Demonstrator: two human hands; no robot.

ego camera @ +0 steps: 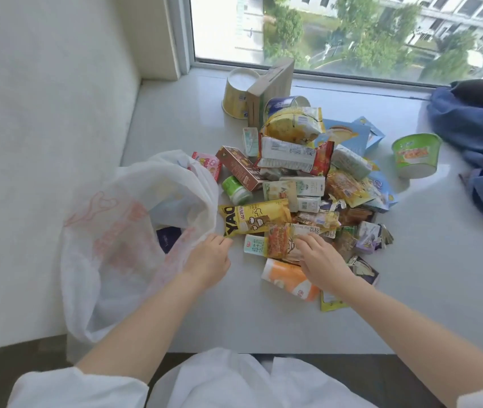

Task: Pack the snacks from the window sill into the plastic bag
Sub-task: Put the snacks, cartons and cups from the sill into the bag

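My left hand (209, 260) grips the plastic bag (122, 237) rim; right hand (321, 262) pinches an orange packet (280, 241) amid the snack pile, blue cloth (476, 136) at right

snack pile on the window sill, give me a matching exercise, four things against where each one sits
Things:
1. green instant noodle cup
2. plastic bag
3. yellow YAO packet
4. blue cloth

Places:
A. held open by the left hand
B. far right of the sill
C. alone, right of the pile
D. pile's near left edge

Pairs: 1-C, 2-A, 3-D, 4-B
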